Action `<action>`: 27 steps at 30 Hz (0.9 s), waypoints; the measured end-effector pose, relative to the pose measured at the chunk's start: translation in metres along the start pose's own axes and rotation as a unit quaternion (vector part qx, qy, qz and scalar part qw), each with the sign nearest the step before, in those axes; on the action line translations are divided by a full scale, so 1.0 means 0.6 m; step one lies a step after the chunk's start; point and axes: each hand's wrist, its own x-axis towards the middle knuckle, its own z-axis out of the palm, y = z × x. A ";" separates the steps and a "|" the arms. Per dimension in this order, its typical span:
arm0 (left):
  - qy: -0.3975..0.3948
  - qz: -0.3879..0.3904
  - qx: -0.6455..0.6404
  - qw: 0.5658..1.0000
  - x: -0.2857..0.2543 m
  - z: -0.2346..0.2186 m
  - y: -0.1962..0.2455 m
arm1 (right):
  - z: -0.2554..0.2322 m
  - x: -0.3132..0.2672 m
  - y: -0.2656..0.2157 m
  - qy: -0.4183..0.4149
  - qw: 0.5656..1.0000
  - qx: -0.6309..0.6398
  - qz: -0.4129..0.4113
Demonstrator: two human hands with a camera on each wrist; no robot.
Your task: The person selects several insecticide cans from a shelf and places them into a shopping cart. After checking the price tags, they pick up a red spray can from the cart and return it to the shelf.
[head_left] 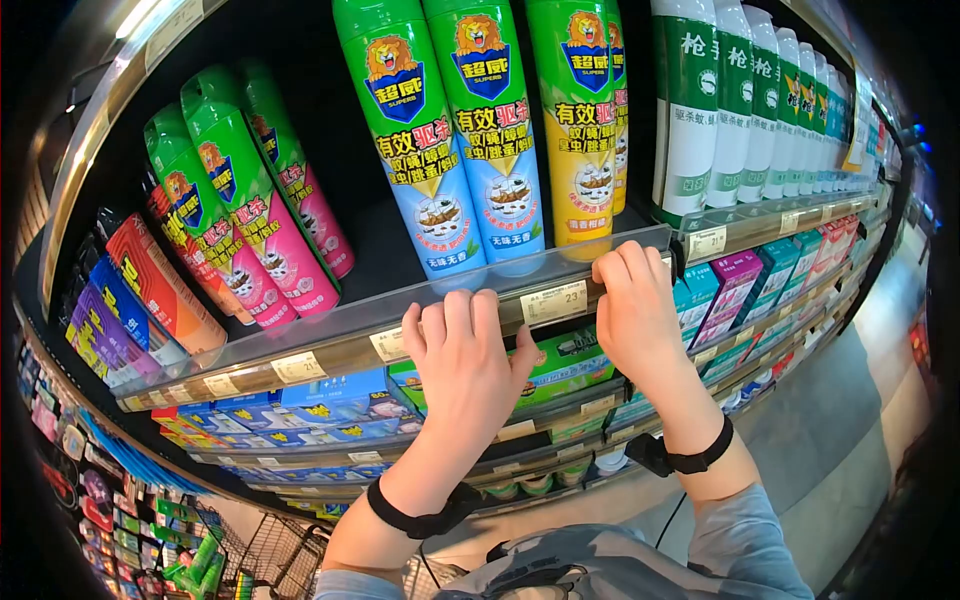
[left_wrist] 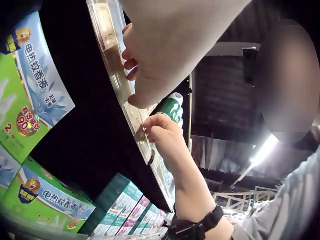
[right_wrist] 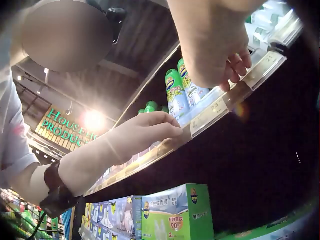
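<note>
My left hand [head_left: 452,325] hooks its fingers over the top of the clear front rail [head_left: 340,325] of a shop shelf, thumb out to the right. Further right, my right hand [head_left: 625,275] curls its fingers over the same rail beside a price tag [head_left: 553,302]. Directly behind the rail stand tall green-capped spray cans with blue bodies [head_left: 440,140] and a yellow one [head_left: 580,120]. The left wrist view shows the left hand's fingertips [left_wrist: 131,60] on the rail [left_wrist: 112,65]. From below, the right wrist view has the right hand [right_wrist: 230,67] gripping the rail [right_wrist: 215,112], with the left hand [right_wrist: 155,127] beyond.
Pink spray cans [head_left: 260,200] lean at the shelf's left, with white and green bottles [head_left: 690,110] on the right. Lower shelves hold green and blue boxes [head_left: 570,360]. A wire basket [head_left: 290,550] sits low at the left. The aisle floor [head_left: 850,420] opens to the right.
</note>
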 end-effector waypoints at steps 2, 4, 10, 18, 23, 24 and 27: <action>-0.013 -0.006 -0.007 1.000 -0.002 0.003 0.005 | 0.000 0.001 -0.002 -0.001 1.000 -0.004 0.004; -0.002 0.019 -0.009 1.000 -0.009 0.010 0.011 | 0.000 -0.002 -0.003 -0.020 1.000 -0.012 0.004; 0.052 0.020 -0.001 0.998 -0.006 0.006 0.007 | 0.002 -0.009 -0.005 0.009 1.000 0.015 -0.003; 0.075 0.043 0.016 0.996 -0.001 0.005 0.004 | -0.005 -0.005 -0.003 0.021 0.999 -0.014 -0.029; 0.082 0.052 0.014 0.995 0.009 0.005 0.002 | 0.008 -0.007 -0.002 0.015 0.999 -0.022 -0.035; 0.077 0.047 0.010 0.996 0.010 0.007 0.002 | 0.008 -0.007 -0.002 0.016 0.999 -0.017 -0.025; 0.065 0.037 0.010 0.997 0.013 0.009 0.001 | 0.006 -0.005 -0.004 0.022 0.999 -0.016 -0.017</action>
